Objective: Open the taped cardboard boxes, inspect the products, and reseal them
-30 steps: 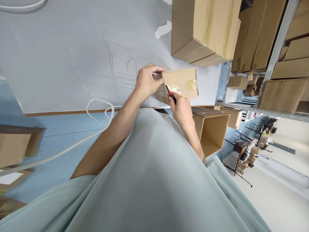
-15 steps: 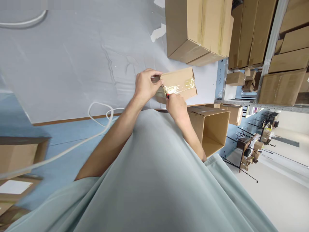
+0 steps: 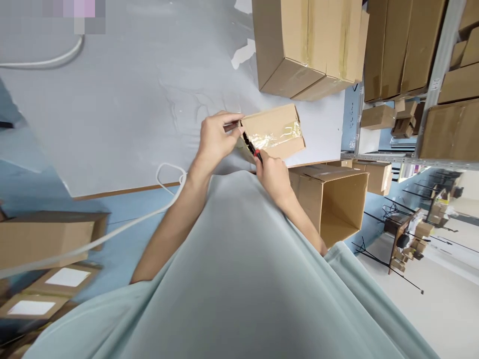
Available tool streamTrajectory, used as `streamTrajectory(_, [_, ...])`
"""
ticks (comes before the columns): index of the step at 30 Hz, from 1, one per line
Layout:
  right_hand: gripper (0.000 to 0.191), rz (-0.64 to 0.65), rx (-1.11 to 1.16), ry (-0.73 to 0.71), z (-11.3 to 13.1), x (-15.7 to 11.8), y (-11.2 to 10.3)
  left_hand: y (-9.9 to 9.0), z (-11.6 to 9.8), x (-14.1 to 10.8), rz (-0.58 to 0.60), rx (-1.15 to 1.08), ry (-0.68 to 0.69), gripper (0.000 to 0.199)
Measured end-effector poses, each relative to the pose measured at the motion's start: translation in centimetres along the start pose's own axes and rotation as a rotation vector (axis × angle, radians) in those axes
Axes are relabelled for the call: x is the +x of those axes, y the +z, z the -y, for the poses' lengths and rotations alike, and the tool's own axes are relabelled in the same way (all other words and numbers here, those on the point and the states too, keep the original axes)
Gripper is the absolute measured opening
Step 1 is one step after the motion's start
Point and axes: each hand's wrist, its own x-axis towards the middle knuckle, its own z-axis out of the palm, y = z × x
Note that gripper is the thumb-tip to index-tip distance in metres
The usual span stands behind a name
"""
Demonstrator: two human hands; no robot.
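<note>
A small cardboard box with shiny clear tape lies on the grey-covered table. My left hand pinches the box at its left end, thumb and fingers closed on the edge. In my right hand is a box cutter with red and black on its handle, held at the near left corner of the box. A dark slit runs along that left edge, between the cutter and my left thumb. How far the blade reaches in cannot be made out.
Large taped cartons stand behind the box. An open carton sits below the table edge at right. A white cable crosses at left, above more boxes. Shelves of cartons rise at right.
A dark gap now shows along the box's left edge. My left hand has shifted slightly left, and more of the cutter's handle is visible in my right hand.
</note>
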Motion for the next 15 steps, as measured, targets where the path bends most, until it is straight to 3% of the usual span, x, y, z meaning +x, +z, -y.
streamTrajectory(4, [0.040,-0.010,0.026,-0.062,-0.4,1.5,-0.1,0.2,-0.6,-0.3,-0.007,0.033,-0.032,0.042])
streamTrajectory(8, [0.034,0.072,0.019,-0.160,-2.3,1.0,-1.3,0.4,-0.4,-0.4,-0.032,0.092,-0.077,0.047])
streamTrajectory(11, [0.032,0.061,0.106,-0.222,-5.7,0.1,-2.6,0.5,-0.2,-0.7,-0.079,0.125,-0.109,0.054])
streamTrajectory(15, [0.043,-0.181,0.240,-0.092,-12.4,0.8,-3.5,1.7,-2.1,-1.7,-0.196,0.210,-0.097,0.052])
